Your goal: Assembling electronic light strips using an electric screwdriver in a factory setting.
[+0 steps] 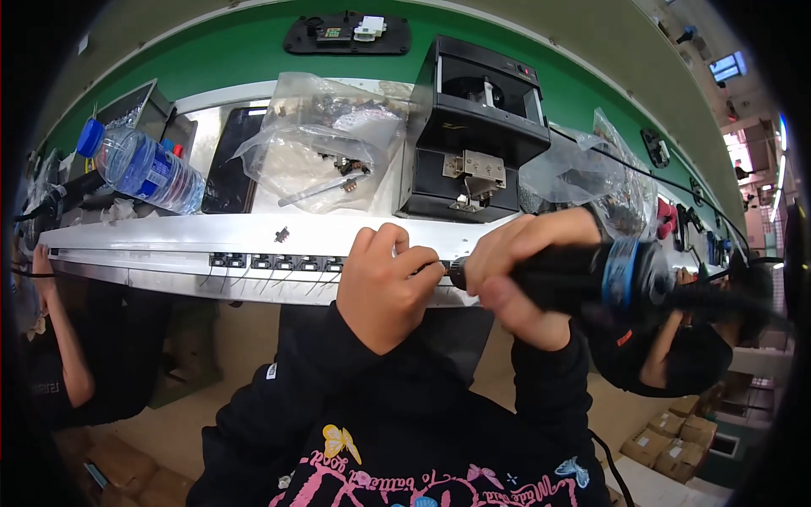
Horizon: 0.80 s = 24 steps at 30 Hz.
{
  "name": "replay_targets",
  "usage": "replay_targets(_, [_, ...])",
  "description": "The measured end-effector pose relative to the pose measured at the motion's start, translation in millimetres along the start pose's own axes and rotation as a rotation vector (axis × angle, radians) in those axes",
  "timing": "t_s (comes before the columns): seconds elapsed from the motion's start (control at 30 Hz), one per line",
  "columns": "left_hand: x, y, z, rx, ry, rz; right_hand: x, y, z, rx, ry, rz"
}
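Note:
My right hand (500, 252) is wrapped round a black electric screwdriver (559, 280) with a blue ring, lying nearly level with its tip toward the left. My left hand (382, 286) has its fingers curled and pinched right by that tip, at the front edge of the white bench. What those fingers hold is hidden behind them. Left of the hand, a row of small black parts (284, 263) with thin wire-like leads sits along a pale rail (160, 257). One loose small dark part (281, 235) lies just behind the row.
Behind my hands stand an open clear bag of small parts (325, 160) and a black machine with a metal bracket (476, 127). Further left are a dark tablet-like panel (231, 165) and a water bottle (148, 169). Another bag (621, 198) lies right. People sit on both sides.

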<state>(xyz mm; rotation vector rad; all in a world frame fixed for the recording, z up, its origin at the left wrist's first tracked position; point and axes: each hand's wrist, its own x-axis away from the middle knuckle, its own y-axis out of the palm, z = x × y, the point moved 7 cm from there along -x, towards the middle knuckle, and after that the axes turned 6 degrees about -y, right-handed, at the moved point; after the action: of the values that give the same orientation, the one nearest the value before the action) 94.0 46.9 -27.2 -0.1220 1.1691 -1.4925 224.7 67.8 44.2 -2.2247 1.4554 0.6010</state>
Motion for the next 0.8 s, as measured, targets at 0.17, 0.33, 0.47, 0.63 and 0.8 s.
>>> replay_targets(0.17, [-3, 0, 2, 0.023, -0.016, -0.003, -19, -15, 0, -0.176, -0.111, -0.101])
replay_targets(0.33, [-2, -1, 0, 0.061, -0.02, -0.047, -33, -26, -14, -0.137, -0.274, 0.239])
replay_targets(0.47, [-2, 3, -2, 0.05, -0.05, -0.083, -48, -42, -16, 0.042, -0.289, 0.405])
replay_targets(0.63, [0, 4, -3, 0.055, -0.049, -0.049, -63, -41, 5, -0.167, -0.334, 0.025])
replay_targets(0.8, [-1, 1, -2, 0.042, -0.035, -0.043, -79, -42, 21, -0.465, -0.134, 0.086])
